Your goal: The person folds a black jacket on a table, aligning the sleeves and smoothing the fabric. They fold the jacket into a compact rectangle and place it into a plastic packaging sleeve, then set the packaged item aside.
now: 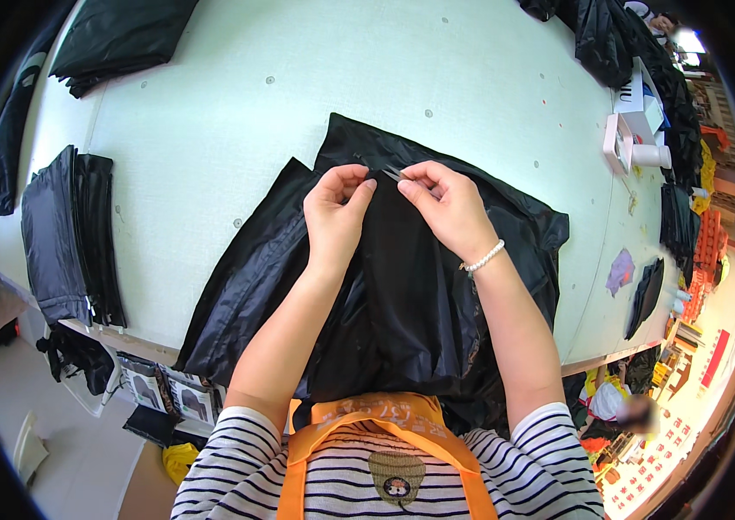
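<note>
Across the table in front of me lies a black, slightly glossy fabric piece (411, 286), its near part hanging over the edge at my waist. My left hand (338, 204) pinches a bit of this black fabric between thumb and fingers near its far edge. Closed round small thread snips (393, 173), my right hand (447, 201) has their pale metal tips pointing left, close to the left fingertips. Most of the snips is hidden inside the fingers. A pearl-like bracelet (483, 256) circles my right wrist.
The pale table (211, 130) carries stacked black fabric (59, 234) on the left and a folded black pile (129, 35) at the far left. To the right are a pink tray (618, 143), a white container (652, 156), a purple scrap (620, 271) and a small black piece (645, 299).
</note>
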{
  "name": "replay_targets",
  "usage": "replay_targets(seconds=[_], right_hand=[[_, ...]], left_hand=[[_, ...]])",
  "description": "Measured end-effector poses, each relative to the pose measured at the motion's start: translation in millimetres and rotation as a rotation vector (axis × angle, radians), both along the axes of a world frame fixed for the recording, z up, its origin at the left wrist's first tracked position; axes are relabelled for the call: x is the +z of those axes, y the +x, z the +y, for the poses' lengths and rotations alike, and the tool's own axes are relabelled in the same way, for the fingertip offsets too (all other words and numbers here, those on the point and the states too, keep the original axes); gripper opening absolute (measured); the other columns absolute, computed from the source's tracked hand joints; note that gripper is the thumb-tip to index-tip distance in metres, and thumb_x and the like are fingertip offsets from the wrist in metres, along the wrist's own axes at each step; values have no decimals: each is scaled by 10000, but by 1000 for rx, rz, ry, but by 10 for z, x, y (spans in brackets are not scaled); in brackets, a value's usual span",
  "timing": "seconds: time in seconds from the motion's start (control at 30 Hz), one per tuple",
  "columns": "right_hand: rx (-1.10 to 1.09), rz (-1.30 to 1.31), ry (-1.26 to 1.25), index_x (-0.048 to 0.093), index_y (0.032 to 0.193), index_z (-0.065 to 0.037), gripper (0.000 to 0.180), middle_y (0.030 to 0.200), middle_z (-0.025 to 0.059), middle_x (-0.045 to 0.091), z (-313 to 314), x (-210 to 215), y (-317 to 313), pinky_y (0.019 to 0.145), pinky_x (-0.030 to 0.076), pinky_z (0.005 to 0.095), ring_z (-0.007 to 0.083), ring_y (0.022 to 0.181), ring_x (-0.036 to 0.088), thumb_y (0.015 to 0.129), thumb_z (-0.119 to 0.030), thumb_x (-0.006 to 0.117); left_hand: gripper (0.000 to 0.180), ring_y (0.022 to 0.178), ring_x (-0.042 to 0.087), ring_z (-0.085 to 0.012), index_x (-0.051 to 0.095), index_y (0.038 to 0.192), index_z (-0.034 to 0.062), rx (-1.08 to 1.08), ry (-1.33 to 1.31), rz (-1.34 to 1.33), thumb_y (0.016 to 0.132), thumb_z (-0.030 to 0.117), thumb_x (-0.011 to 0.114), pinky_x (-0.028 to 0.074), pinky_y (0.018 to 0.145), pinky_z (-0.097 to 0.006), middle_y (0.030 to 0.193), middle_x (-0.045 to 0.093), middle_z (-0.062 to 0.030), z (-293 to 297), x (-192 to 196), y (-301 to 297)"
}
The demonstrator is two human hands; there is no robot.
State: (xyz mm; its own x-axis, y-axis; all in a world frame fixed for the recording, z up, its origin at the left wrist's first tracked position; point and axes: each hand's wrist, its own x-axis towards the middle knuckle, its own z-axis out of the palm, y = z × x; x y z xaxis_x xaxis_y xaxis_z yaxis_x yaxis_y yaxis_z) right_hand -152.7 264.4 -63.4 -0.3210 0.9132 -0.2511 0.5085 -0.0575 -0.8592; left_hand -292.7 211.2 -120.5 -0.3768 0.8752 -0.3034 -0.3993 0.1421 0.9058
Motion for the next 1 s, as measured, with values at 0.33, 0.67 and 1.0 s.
replay_targets(seconds=[0.33, 0.67, 1.0], right_hand=[[109, -199, -14, 652, 901, -18, 172, 702, 69, 639, 181, 164, -48, 614, 459, 254, 115, 637, 568, 828, -173, 670], [-17, 0, 137, 628, 882, 21, 173, 724, 11, 591, 95, 54, -243, 616, 441, 205, 56, 646, 502, 795, -107, 706], [-172, 206, -91, 616, 846, 29, 148, 697, -32, 558, 97, -90, -226, 569, 397, 200, 32, 623, 456, 860, -118, 624]], left_hand=[[105, 712, 570, -48, 652, 911, -29, -41, 11, 229, 808, -18, 654, 454, 670, -181, 803, 643, -16, 13, 80, -29], [125, 693, 556, -42, 665, 931, -6, -50, 67, 385, 807, -9, 655, 446, 614, -181, 790, 647, -25, 31, 145, 5], [103, 639, 592, -68, 647, 862, -26, -60, 43, 448, 781, 0, 703, 483, 601, -197, 763, 663, -43, 43, 227, -5]])
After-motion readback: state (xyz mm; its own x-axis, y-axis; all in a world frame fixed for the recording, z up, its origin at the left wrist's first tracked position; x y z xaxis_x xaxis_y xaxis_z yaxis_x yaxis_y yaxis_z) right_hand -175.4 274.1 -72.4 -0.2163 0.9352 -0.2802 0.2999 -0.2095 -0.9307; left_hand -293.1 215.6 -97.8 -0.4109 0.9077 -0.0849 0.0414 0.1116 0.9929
